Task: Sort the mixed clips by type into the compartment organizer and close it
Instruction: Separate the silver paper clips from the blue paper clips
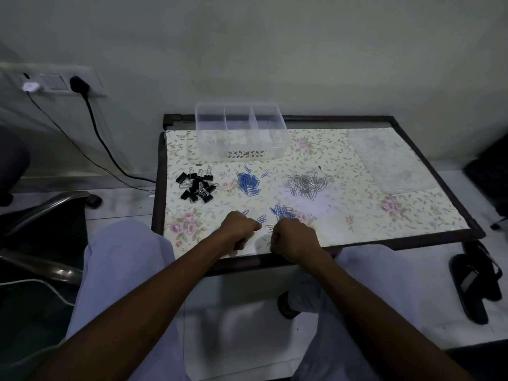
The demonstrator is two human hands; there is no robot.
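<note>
A clear three-compartment organizer (247,154) stands open and empty at the table's back. Its clear lid (390,160) lies flat to the right. In front lie three sorted heaps: black binder clips (196,187), blue paper clips (248,182) and silver paper clips (306,184). A small mixed pile (284,211) of blue and silver clips sits near the front edge. My left hand (240,229) has curled fingers and pinches a blue paper clip (262,218) at its tip. My right hand (294,239) is curled over the mixed pile's near edge, its fingertips hidden.
The table has a floral cover (343,215) and a dark raised frame (412,240). An office chair (41,210) stands at the left, with cables running to a wall socket (78,85). A dark sandal (472,284) lies on the floor at the right. My knees sit under the front edge.
</note>
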